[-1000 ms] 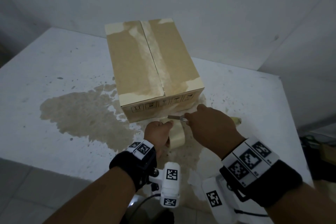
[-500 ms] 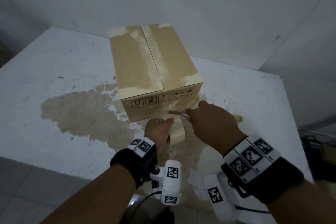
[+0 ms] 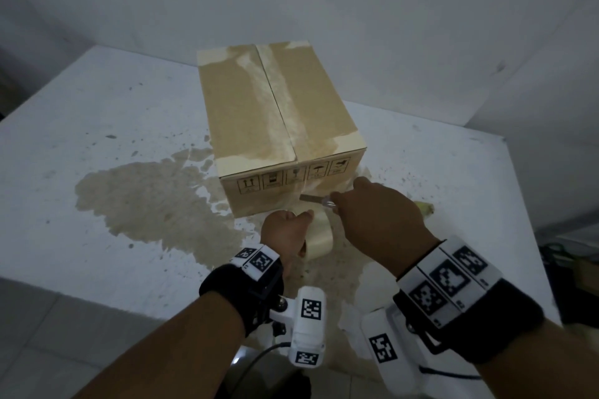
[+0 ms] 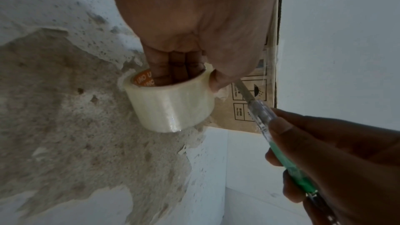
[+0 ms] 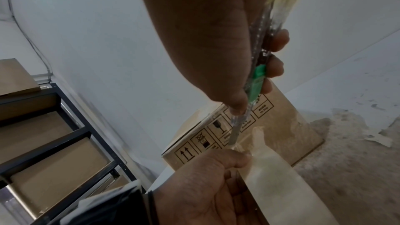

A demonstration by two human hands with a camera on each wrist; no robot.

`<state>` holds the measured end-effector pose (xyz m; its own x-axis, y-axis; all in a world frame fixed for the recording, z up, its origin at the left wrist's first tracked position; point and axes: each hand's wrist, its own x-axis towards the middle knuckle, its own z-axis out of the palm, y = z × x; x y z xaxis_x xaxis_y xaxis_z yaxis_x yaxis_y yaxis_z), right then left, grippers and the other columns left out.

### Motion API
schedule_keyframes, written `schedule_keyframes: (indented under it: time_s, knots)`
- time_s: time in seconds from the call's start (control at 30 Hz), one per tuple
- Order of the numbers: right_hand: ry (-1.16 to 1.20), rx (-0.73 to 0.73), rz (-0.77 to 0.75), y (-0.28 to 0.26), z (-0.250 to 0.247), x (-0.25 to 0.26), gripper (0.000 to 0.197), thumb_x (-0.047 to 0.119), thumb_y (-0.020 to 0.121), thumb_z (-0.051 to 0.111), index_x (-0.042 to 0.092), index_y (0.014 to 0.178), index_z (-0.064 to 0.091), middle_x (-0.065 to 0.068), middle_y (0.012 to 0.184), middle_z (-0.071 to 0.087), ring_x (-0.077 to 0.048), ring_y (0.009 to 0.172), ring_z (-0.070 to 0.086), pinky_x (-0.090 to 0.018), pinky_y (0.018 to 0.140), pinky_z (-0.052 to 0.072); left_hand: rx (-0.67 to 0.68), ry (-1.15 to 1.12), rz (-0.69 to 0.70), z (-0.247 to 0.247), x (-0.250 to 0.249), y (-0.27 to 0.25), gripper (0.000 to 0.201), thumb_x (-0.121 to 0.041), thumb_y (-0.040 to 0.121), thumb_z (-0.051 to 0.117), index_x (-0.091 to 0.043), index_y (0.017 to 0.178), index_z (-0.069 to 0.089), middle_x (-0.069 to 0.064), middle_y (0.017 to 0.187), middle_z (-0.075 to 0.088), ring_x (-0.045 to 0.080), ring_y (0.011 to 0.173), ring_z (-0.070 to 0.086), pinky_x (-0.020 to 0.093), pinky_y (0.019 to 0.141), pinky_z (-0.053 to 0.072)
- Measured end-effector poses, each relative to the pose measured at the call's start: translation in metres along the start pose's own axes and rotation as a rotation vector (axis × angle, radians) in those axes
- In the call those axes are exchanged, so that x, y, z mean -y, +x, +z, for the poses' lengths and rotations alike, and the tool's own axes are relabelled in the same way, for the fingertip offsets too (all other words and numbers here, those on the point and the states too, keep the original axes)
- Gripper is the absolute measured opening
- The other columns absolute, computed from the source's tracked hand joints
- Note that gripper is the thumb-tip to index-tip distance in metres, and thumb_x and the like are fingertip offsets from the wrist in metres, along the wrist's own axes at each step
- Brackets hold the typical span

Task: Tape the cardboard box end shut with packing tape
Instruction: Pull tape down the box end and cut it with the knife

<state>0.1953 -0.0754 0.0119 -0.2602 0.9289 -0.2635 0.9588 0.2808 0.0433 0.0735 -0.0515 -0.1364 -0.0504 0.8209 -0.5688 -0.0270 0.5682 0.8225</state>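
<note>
While its fingers [image 4: 173, 67] reach down into the core of the tape roll [image 3: 316, 236] and the thumb presses on the outer winding, the left hand [image 3: 285, 233] grips the roll just in front of the near face of the cardboard box [image 3: 275, 113]. The right hand [image 3: 376, 223] is clenched around a utility knife [image 4: 279, 146] with a clear and green handle, thumb laid along it; its metal blade [image 3: 310, 198] points left across a strip of clear tape [image 5: 249, 145] stretched from the roll up to the box's near face, and the blade tip lies at that strip, just above the left thumb. The hands are close together, the right one a little farther forward and higher, both just short of the box.

The box stands on a white table [image 3: 97, 126], its top flaps closed, a tape line along the centre seam and down onto the near face, which carries a row of printed handling symbols [image 3: 295, 176]. A big brownish worn patch [image 3: 139, 201] spreads across the table left of the box and under the hands. In the right wrist view a dark metal shelf [image 5: 65, 134] holding more cartons stands beside the table.
</note>
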Motion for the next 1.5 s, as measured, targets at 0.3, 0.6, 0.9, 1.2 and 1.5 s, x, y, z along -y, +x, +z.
schedule_keyframes:
  time_s: [0.3, 0.6, 0.9, 1.2, 1.5]
  knots:
    - [0.0, 0.024, 0.026, 0.005, -0.003, 0.004, 0.034, 0.016, 0.094, 0.036, 0.018, 0.123, 0.055, -0.012, 0.109, 0.052, -0.03, 0.095, 0.06, -0.036, 0.075, 0.048, -0.009, 0.025, -0.016, -0.001, -0.005, -0.006, 0.039, -0.052, 0.055, 0.065, -0.013, 0.052, 0.064, 0.037, 0.098, 0.068, 0.046, 0.087, 0.069, 0.062, 0.077, 0.056]
    - [-0.02, 0.067, 0.086, 0.013, -0.002, 0.003, 0.033, 0.014, 0.092, 0.038, 0.011, 0.119, 0.057, -0.014, 0.111, 0.055, -0.031, 0.098, 0.06, -0.038, 0.078, 0.05, -0.002, 0.053, -0.039, -0.001, -0.012, -0.012, 0.036, -0.045, 0.064, 0.065, -0.011, 0.054, 0.062, 0.037, 0.097, 0.068, 0.047, 0.085, 0.069, 0.061, 0.074, 0.057]
    - [0.006, 0.067, 0.145, 0.002, 0.001, -0.009, 0.032, 0.014, 0.091, 0.043, 0.013, 0.119, 0.058, -0.013, 0.109, 0.054, -0.031, 0.095, 0.06, -0.038, 0.078, 0.049, -0.008, 0.014, -0.06, -0.004, -0.011, -0.016, 0.039, -0.042, 0.067, 0.069, -0.01, 0.057, 0.051, 0.039, 0.09, 0.065, 0.049, 0.087, 0.067, 0.052, 0.067, 0.056]
    - [0.039, 0.0, 0.146, -0.008, 0.002, -0.02, 0.034, 0.016, 0.093, 0.035, 0.016, 0.118, 0.058, -0.013, 0.106, 0.056, -0.03, 0.091, 0.061, -0.034, 0.071, 0.045, -0.001, 0.005, -0.033, -0.003, -0.023, -0.021, 0.045, -0.035, 0.06, 0.067, -0.029, 0.098, 0.044, 0.016, 0.113, 0.062, 0.039, 0.097, 0.065, 0.06, 0.078, 0.057]
    - [0.018, 0.026, 0.16, -0.011, 0.003, -0.021, 0.034, 0.016, 0.094, 0.035, 0.017, 0.121, 0.056, -0.013, 0.111, 0.054, -0.03, 0.097, 0.06, -0.035, 0.076, 0.046, -0.023, -0.004, -0.024, 0.002, -0.027, -0.026, 0.01, -0.032, 0.082, 0.06, -0.023, 0.087, 0.061, 0.014, 0.101, 0.068, 0.035, 0.088, 0.067, 0.052, 0.079, 0.059]
